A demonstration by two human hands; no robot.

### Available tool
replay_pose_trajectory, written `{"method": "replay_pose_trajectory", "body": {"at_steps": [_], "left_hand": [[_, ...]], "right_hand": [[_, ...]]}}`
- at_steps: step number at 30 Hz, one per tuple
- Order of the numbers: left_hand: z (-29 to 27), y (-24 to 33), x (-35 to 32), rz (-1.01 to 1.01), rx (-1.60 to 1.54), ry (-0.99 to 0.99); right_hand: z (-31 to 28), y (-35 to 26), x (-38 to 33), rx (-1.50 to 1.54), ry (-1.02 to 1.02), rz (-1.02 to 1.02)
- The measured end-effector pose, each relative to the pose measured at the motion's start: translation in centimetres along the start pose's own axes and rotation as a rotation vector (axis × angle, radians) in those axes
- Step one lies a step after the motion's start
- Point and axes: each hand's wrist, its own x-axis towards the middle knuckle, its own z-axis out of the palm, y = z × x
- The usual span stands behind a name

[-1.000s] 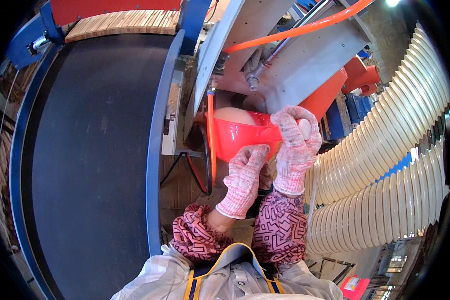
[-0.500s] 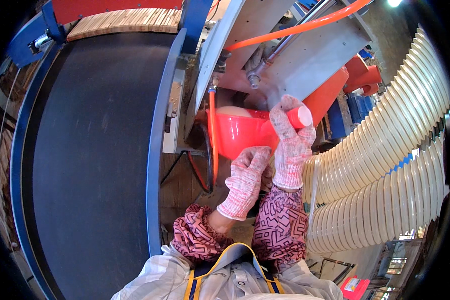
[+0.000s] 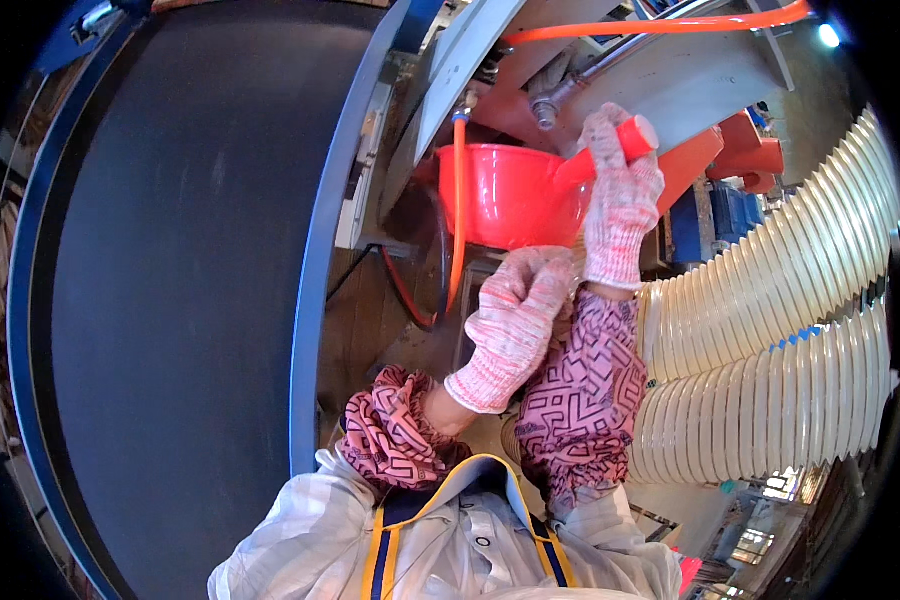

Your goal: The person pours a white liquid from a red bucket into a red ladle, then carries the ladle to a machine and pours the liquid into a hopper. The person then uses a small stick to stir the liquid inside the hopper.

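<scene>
Just beyond the curled left hand (image 3: 520, 305), whose grip I cannot tell, is a red dipper (image 3: 510, 200), its handle (image 3: 638, 138) clasped in the right hand (image 3: 620, 205).

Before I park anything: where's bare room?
The black belt, left of the blue rail, looks bare. Crowded: around the red scoop; right hand on its handle, left hand close below, orange hose in front.

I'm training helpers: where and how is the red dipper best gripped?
Probably by the handle, from the right: it juts rightward from the round bowl, away from the orange hose crossing the bowl's left side. The right hand grips there.
</scene>
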Motion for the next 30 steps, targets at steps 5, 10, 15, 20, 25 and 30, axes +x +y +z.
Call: {"method": "replay_pose_trajectory", "body": {"at_steps": [5, 10, 15, 20, 25, 30], "left_hand": [[-0.5, -1.6, -1.6, 0.118, 0.119, -0.116], [-1.0, -1.7, -2.6, 0.302, 0.278, -0.245], [-1.4, -2.0, -2.4, 0.355, 0.279, -0.26], [-1.0, -2.6, -3.4, 0.37, 0.258, -0.335], [-2.0, -3.0, -4.0, 0.338, 0.372, -0.322], [-2.3, -2.9, -3.9, 0.258, 0.29, -0.351]], "right_hand": [[0.7, 1.1, 1.7, -0.242, -0.014, -0.128], [0.5, 1.3, 2.7, -0.419, -0.072, -0.134], [0.8, 0.9, 4.3, -0.801, 0.01, -0.178], [0.5, -1.0, 4.0, -0.74, 0.031, -0.254], [0.9, 2.5, 7.7, -0.943, 0.092, -0.134], [0.8, 2.6, 7.8, -0.805, 0.04, -0.07]]}}
